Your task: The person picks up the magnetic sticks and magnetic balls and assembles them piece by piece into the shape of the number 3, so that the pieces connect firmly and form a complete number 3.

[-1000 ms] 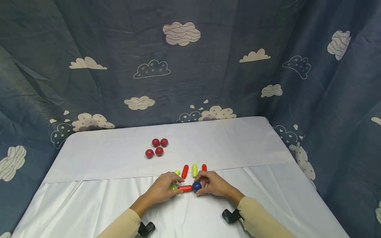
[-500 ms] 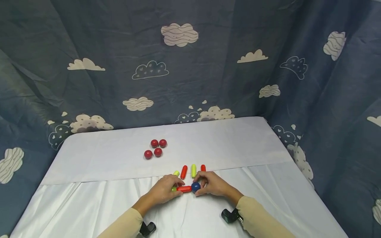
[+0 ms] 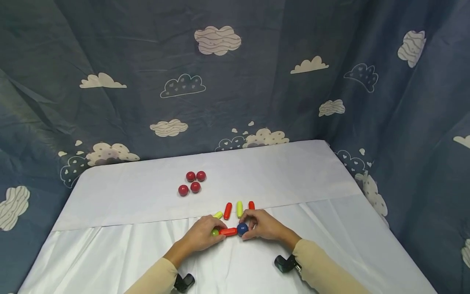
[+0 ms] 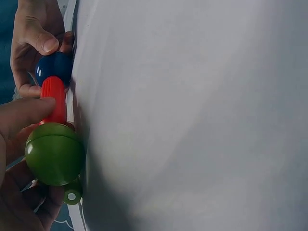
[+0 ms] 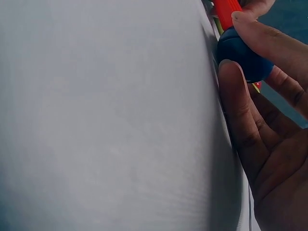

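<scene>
A red rod point(image 3: 228, 232) lies between a green ball point(image 4: 55, 154) and a blue ball point(image 3: 242, 229), the three joined in a line just over the white cloth. My left hand point(image 3: 204, 233) grips the red rod beside the green ball; in the left wrist view its thumb presses along the rod, with other fingers behind. My right hand point(image 3: 265, 225) pinches the blue ball at the rod's other end, thumb and fingers on opposite sides in the right wrist view. From the head view, the left hand covers much of the green ball.
Just beyond the hands lie loose rods: a red rod point(image 3: 228, 211), a yellow-green rod point(image 3: 240, 209), another red rod point(image 3: 251, 205) and a partly covered yellow-green rod point(image 3: 218, 214). Several red balls point(image 3: 195, 187) sit farther back on the white-covered table point(image 3: 286, 175). A cloud-patterned curtain point(image 3: 257, 81) hangs behind.
My left fingers have shifted slightly and now cover more of the green ball. The right hand keeps its pinch on the blue ball. The head view has shifted a little.
</scene>
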`<state>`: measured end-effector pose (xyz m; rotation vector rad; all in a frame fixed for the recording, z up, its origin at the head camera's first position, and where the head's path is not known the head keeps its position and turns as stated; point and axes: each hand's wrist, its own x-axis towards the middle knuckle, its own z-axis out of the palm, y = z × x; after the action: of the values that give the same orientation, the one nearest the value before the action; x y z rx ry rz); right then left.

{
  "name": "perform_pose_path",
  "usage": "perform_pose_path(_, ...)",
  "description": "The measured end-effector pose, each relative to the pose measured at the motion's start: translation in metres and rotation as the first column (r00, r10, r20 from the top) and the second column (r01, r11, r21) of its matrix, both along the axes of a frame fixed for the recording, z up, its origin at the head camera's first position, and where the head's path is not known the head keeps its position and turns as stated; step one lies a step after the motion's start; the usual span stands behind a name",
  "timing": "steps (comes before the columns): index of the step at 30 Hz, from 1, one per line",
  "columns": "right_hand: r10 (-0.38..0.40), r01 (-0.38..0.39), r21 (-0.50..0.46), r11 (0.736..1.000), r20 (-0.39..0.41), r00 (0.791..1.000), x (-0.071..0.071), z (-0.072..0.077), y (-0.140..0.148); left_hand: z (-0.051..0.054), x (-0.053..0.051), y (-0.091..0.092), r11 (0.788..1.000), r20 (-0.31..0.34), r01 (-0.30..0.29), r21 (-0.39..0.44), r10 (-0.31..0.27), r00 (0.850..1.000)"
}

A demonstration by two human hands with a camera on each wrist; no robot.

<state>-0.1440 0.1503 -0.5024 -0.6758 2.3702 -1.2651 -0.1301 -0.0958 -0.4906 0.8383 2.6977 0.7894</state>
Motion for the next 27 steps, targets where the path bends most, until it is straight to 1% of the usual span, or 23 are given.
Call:
perform_pose_path(4, 0.004, -0.004, 0.013, 1.0, 0.007, 1.0, 0.001, 0.001, 0.003, -0.002, 0.002, 0.002, 1.0, 0.006, -0.009, 0.006, 0.009, 1.0)
perform_pose_path(10, 0.074, -0.075, 0.052, 0.996, 0.011, 0.997, -0.005, 0.01, 0.004, 0.002, 0.002, -0.001, 1.0, -0.007, -0.011, 0.007, 0.011, 1.0)
perform_pose_path(12, 0.09, -0.091, 0.047, 0.995, 0.013, 0.996, -0.007, 0.013, 0.005, 0.003, 0.002, -0.002, 1.0, -0.011, -0.014, 0.002, 0.014, 1.0)
perform_pose_path(15, 0.085, -0.085, 0.028, 0.996, 0.004, 0.996, -0.009, 0.016, 0.006, 0.004, 0.001, -0.004, 1.0, -0.019, -0.016, 0.005, 0.016, 1.0)
perform_pose_path(17, 0.061, -0.06, 0.025, 0.998, -0.024, 0.998, -0.01, 0.019, 0.008, 0.005, 0.001, -0.004, 1.0, -0.016, -0.017, 0.008, 0.017, 1.0)
perform_pose_path(21, -0.047, 0.05, 0.044, 0.998, -0.068, 0.997, -0.014, 0.024, 0.013, 0.003, 0.002, -0.003, 1.0, 0.026, -0.025, 0.017, 0.024, 0.999)
perform_pose_path(23, -0.119, 0.124, 0.064, 0.99, -0.074, 0.99, -0.018, 0.026, 0.016, 0.002, 0.003, -0.002, 0.999, 0.043, -0.028, 0.019, 0.027, 0.999)
perform_pose_path(27, -0.233, 0.241, 0.114, 0.964, -0.08, 0.969, -0.027, 0.028, 0.021, 0.0, 0.003, 0.0, 0.999, 0.038, -0.027, 0.024, 0.026, 0.999)
